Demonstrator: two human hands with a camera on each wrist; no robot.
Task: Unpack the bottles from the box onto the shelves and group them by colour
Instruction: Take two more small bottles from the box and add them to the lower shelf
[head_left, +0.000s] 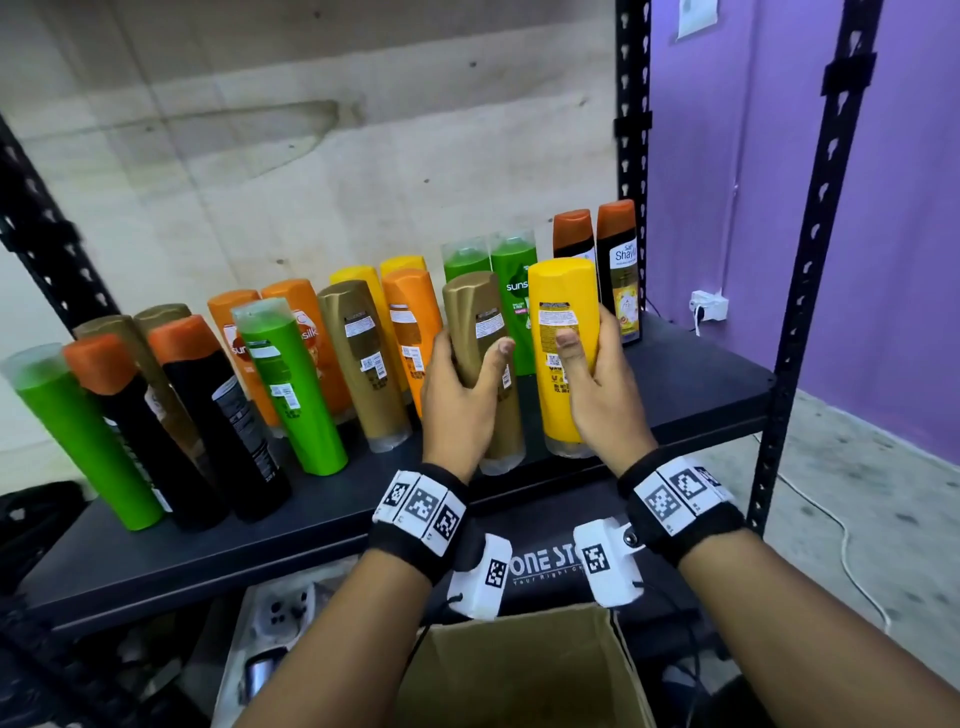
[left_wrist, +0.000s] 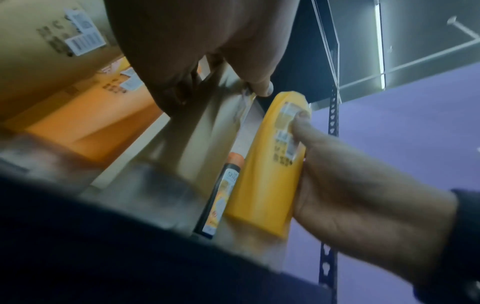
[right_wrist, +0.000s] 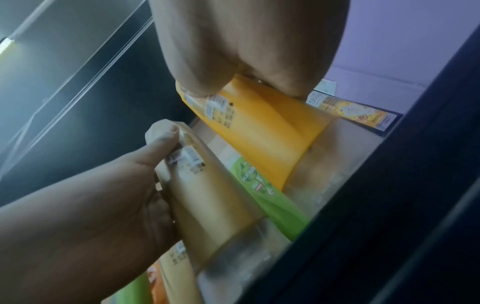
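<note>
Nearest the head camera, an open cardboard box (head_left: 524, 670) sits low between the two forearms, below the front edge of the dark shelf (head_left: 691, 384); its inside is not visible from here; above it, the left hand (head_left: 457, 400) is wrapped round a gold bottle (head_left: 483, 322), thumb pressed on the back label, and the right hand (head_left: 605, 395) grasps a yellow bottle (head_left: 563, 296) the same way; both bottles stand cap-down with their clear caps at or just above the shelf, and whether they touch it I cannot tell; the two bottles stand side by side, near each other; just behind them are two green bottles (head_left: 514, 270), and at the far right two black bottles with orange tops (head_left: 615, 244); to the left, more bottles stand in a loose row with colours mixed: orange bottles (head_left: 410, 306), another gold bottle (head_left: 358, 343), a green bottle (head_left: 285, 364), black ones and a further green bottle (head_left: 67, 426) at the left end; a purple wall (head_left: 883, 208) lies to the right.
</note>
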